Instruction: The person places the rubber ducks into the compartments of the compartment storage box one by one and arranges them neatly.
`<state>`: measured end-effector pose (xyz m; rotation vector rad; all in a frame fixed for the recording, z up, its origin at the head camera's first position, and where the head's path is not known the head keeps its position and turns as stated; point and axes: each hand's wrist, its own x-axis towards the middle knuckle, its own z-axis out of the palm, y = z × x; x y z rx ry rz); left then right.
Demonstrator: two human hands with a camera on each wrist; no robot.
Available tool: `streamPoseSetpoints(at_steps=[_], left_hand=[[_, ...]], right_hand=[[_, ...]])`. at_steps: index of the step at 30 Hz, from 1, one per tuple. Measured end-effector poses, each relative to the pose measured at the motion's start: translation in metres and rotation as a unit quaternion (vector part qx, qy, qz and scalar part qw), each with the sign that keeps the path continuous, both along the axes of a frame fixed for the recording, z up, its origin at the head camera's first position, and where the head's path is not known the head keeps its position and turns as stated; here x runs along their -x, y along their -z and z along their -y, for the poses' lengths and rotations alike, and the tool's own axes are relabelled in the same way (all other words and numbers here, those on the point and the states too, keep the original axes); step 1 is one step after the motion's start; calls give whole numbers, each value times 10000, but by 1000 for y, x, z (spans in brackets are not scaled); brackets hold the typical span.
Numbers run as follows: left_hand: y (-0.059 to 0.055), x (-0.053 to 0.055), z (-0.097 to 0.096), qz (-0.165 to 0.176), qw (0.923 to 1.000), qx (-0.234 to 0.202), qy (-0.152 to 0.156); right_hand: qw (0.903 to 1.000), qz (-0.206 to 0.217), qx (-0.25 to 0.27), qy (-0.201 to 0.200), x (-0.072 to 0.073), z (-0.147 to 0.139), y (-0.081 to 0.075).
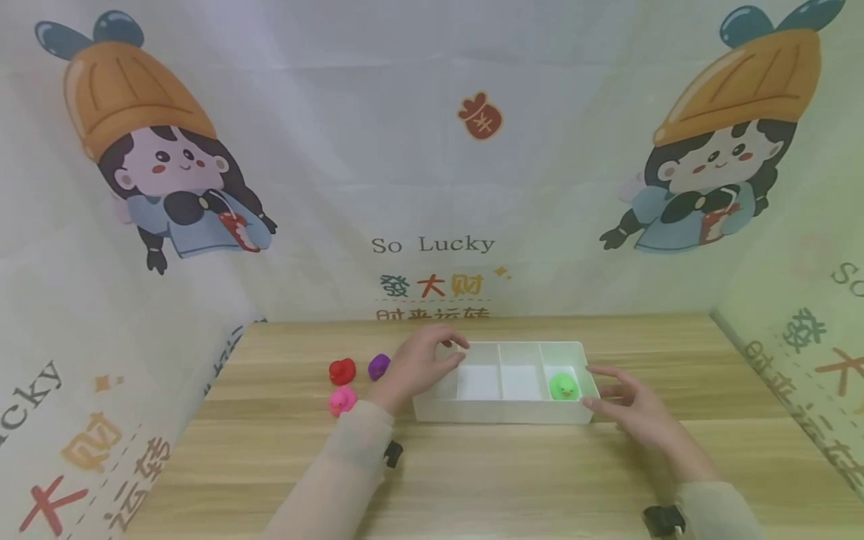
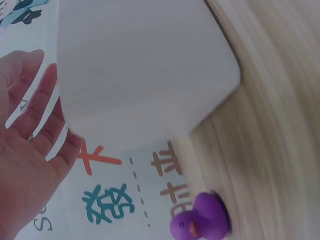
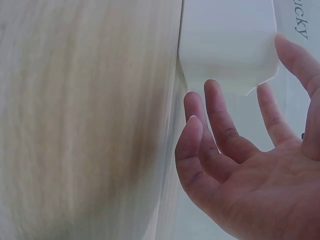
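Observation:
A white box [image 1: 502, 412] divided into compartments stands on the table. In its right compartment sits a green rubber duck [image 1: 564, 387]. My left hand [image 1: 427, 360] is at the box's left end, hiding part of it; in the left wrist view its loosely bent fingers lie along the box's rim. My right hand [image 1: 637, 409] is by the right end, thumb and fingers spread, fingertips at or very near the wall. Whether they touch, I cannot tell. Left of the box are a red duck [image 1: 342, 370], a pink duck [image 1: 342, 400] and a purple duck [image 1: 379, 365], partly behind my left hand.
The wooden table [image 1: 513, 480] meets a printed cloth backdrop [image 1: 540, 202] at the back and on both sides. Black straps with small devices [image 1: 664, 520] are on both wrists.

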<state>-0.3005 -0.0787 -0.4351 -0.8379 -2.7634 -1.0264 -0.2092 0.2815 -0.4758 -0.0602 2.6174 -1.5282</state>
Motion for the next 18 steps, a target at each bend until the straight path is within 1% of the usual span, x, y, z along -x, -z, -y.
streamPoseSetpoints(at_steps=[7, 18], left_hand=[[0, -2, 10, 40, 9997, 116, -198], [1, -1, 23, 18, 9996, -31, -292]], right_hand=[[9999, -66, -6, -78, -2, 0, -2], [10000, -19, -93, -2, -1, 0, -3]])
